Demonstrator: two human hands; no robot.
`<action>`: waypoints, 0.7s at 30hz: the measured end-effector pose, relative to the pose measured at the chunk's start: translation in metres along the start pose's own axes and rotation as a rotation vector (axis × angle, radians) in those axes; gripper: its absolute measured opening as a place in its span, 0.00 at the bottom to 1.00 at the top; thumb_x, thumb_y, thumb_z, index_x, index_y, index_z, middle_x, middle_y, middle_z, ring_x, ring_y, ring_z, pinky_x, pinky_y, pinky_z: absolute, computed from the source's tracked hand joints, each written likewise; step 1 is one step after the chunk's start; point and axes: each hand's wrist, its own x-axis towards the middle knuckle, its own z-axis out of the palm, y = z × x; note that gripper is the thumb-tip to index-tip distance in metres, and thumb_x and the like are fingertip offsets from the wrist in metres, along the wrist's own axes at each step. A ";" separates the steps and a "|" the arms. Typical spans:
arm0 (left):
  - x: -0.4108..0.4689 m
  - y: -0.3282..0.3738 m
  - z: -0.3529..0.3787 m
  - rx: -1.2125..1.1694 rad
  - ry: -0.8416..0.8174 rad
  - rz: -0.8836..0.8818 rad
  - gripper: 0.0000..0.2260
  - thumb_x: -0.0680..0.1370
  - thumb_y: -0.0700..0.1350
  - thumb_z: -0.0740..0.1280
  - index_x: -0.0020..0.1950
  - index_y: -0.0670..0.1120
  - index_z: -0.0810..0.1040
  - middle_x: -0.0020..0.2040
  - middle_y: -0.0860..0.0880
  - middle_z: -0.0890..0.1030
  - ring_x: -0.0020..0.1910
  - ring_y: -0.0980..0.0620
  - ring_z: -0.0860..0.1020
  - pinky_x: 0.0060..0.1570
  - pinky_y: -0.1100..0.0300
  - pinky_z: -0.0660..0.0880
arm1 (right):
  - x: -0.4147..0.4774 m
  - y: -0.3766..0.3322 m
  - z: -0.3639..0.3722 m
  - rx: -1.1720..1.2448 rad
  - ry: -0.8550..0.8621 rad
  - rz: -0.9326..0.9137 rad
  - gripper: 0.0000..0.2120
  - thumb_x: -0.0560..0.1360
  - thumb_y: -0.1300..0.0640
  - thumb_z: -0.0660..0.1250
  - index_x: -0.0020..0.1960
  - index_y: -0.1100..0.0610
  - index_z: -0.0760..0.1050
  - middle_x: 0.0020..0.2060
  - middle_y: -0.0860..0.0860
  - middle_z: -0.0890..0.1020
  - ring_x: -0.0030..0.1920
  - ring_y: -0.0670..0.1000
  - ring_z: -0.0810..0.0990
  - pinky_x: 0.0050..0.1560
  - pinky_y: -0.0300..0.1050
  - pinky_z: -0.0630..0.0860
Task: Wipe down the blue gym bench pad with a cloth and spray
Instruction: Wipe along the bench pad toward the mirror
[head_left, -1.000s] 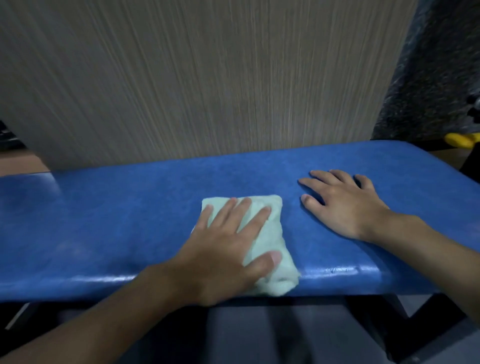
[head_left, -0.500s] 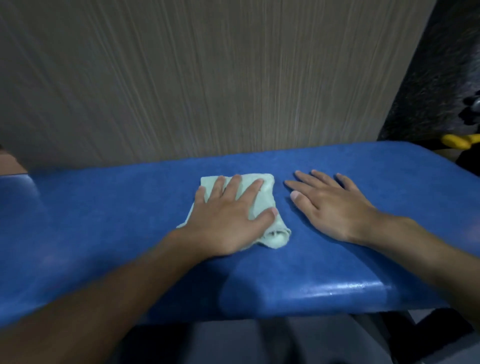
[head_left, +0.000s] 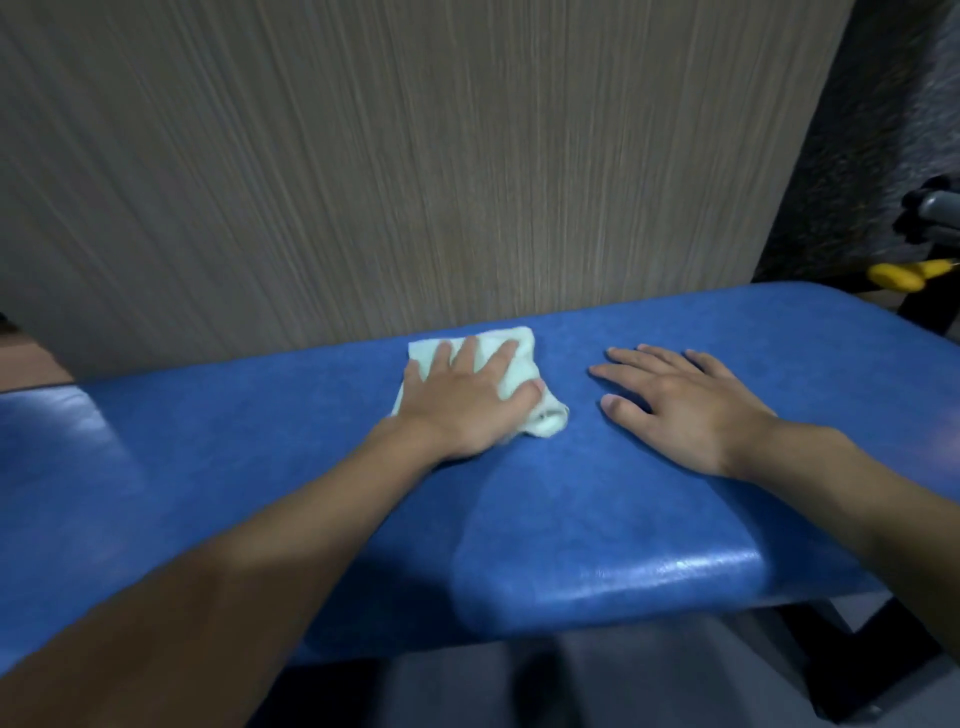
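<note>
Pushing the folded pale-green cloth (head_left: 524, 358) across the blue bench pad (head_left: 260, 467), from the near edge a second ago to the far edge now, flat under the left hand (head_left: 467, 400), fingers straight and spread. Bracing alongside with the right hand (head_left: 685, 410), palm down, fingers splayed, holding nothing. Probably ending one crosswise stroke, with more strips to do. Glossy vinyl, shining at the front lip; grained wall panel (head_left: 415, 182) behind; no spray bottle in view.
</note>
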 end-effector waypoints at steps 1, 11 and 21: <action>-0.024 0.006 0.003 0.006 -0.007 0.012 0.32 0.77 0.70 0.45 0.79 0.63 0.43 0.82 0.52 0.44 0.80 0.46 0.41 0.75 0.39 0.40 | 0.000 0.000 0.000 0.002 0.004 -0.003 0.25 0.81 0.38 0.46 0.78 0.37 0.55 0.79 0.39 0.52 0.79 0.44 0.47 0.78 0.51 0.42; -0.130 0.022 0.020 0.062 0.012 0.042 0.37 0.69 0.73 0.35 0.78 0.65 0.37 0.82 0.53 0.40 0.80 0.47 0.38 0.75 0.40 0.38 | 0.008 -0.013 -0.007 0.029 0.008 0.025 0.25 0.82 0.42 0.49 0.78 0.40 0.55 0.79 0.42 0.56 0.79 0.48 0.48 0.77 0.59 0.39; 0.059 -0.017 -0.008 -0.027 0.048 -0.067 0.29 0.76 0.68 0.46 0.77 0.65 0.50 0.79 0.51 0.56 0.77 0.47 0.52 0.72 0.41 0.47 | 0.011 -0.017 0.007 -0.037 -0.020 -0.003 0.26 0.80 0.38 0.42 0.78 0.36 0.50 0.79 0.39 0.50 0.79 0.46 0.44 0.77 0.56 0.41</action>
